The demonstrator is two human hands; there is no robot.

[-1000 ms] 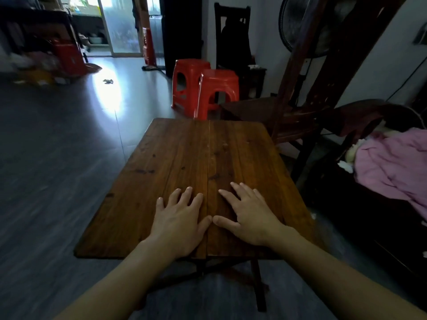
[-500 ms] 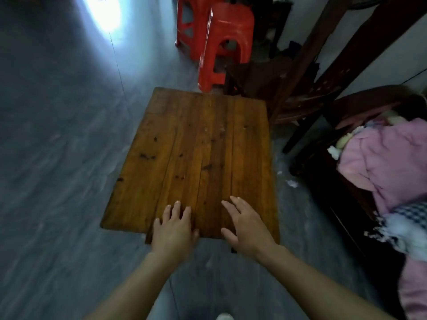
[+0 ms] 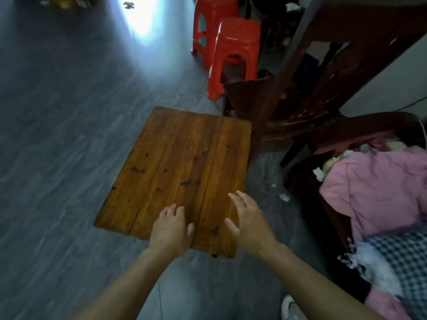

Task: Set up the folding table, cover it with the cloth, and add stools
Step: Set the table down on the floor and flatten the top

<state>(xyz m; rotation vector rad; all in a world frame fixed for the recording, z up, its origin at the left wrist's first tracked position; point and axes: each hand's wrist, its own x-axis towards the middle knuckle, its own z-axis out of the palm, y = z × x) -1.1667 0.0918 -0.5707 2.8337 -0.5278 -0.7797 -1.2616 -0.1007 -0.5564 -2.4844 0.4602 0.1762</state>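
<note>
The brown wooden folding table stands unfolded on the grey floor, its plank top bare. My left hand hovers over the table's near edge with relaxed fingers and holds nothing. My right hand is beside it over the near right corner, fingers loosely spread and empty. Two red plastic stools stand on the floor beyond the table's far right corner. A black-and-white checked cloth lies with pink fabric at the lower right.
A dark wooden chair stands right of the table's far corner. A dark seat piled with pink clothing fills the right side. Scraps of paper lie on the floor between it and the table. Open grey floor spreads to the left.
My hands have lifted off the tabletop and drawn back toward its near edge. The view has risen and tilted down, so the table looks smaller and farther below.
</note>
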